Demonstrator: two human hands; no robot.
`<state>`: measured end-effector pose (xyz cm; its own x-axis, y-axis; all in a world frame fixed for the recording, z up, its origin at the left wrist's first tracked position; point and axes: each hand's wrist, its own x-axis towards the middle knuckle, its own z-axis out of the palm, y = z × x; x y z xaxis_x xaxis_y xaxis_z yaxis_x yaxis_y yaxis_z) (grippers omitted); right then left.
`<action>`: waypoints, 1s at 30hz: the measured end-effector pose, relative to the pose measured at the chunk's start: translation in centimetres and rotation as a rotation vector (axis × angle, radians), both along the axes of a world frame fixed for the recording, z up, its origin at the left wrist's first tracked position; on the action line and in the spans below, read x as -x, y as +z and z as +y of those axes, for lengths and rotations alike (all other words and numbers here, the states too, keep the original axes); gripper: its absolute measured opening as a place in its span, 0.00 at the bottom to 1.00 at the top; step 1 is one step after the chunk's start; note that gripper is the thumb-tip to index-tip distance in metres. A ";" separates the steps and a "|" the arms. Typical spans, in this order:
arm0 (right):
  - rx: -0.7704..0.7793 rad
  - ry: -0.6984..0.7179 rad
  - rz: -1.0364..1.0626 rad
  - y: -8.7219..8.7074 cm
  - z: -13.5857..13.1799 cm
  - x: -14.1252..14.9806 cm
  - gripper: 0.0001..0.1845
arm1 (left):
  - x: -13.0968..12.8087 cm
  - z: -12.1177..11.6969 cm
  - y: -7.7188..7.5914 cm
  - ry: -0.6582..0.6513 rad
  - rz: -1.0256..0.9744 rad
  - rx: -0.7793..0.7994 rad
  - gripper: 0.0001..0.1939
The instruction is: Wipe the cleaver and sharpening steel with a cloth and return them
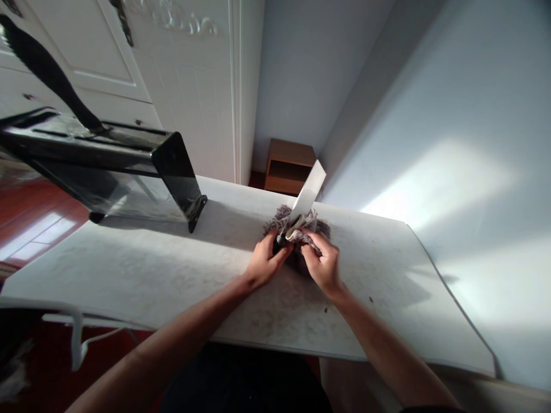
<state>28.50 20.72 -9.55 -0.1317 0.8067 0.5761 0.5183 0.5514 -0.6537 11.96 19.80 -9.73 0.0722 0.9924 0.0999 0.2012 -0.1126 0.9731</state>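
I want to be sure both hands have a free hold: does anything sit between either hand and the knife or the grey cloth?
Nothing visible does. The left hand grips the dark handle of the knife, whose blade points up and away. The right hand presses the grey cloth against the blade's base on the white table.

your left hand (267, 262) and right hand (323, 265) are bare, no gloves, forearms uncovered with no sleeves showing, dark clothing below.
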 end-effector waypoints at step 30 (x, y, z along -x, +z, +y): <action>-0.287 0.285 -0.289 0.8 0.7 -0.3 0.28 | -0.3 -0.1 1.0 -0.205 -0.548 0.363 0.17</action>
